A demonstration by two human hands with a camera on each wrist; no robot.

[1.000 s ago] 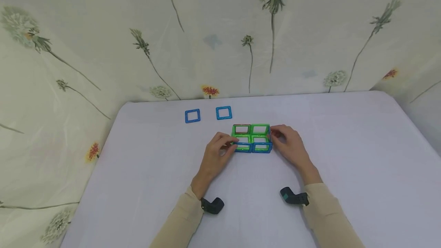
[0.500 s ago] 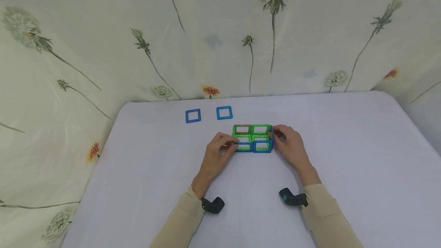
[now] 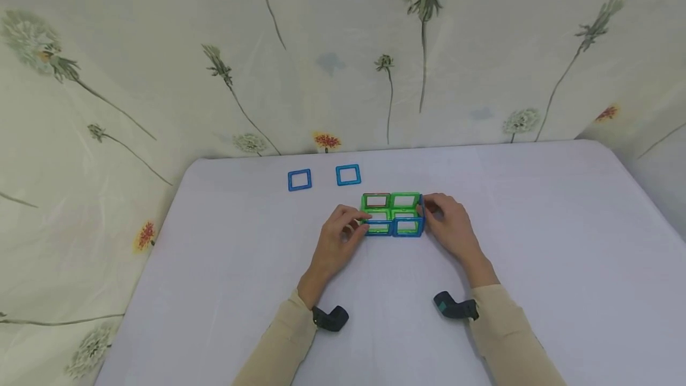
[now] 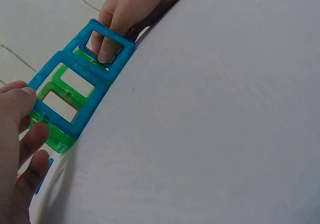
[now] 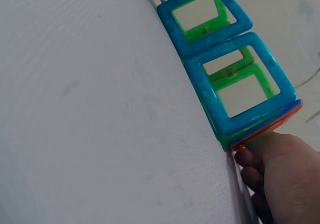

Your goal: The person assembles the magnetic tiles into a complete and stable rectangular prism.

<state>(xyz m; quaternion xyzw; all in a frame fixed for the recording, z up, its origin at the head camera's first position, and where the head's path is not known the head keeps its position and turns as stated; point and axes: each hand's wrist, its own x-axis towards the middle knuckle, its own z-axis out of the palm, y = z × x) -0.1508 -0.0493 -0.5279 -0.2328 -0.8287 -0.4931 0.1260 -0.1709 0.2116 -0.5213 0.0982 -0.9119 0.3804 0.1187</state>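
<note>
Magnetic tiles form a low, open-topped box (image 3: 391, 214) on the white table. Its base and back wall are mostly green, with two blue square tiles (image 4: 70, 91) standing along the front. My left hand (image 3: 334, 243) pinches the left front blue tile by its left end, index finger above and thumb in front. At the other end, my right hand (image 3: 452, 228) holds the upright end tile (image 5: 270, 126), which shows blue and red edges in the right wrist view. Through the right front tile (image 5: 245, 84), green frames show. Part of the right fingers is hidden behind the end tile.
Two loose blue square tiles, one on the left (image 3: 299, 180) and one nearer the box (image 3: 348, 175), lie flat toward the table's back edge. A flowered cloth (image 3: 343, 64) hangs behind the table (image 3: 241, 255). A black camera sits on each wrist.
The right front blue tile now stands slightly higher and more upright, and the right end tile has shifted slightly outward with my right hand. My left hand stays in place.
</note>
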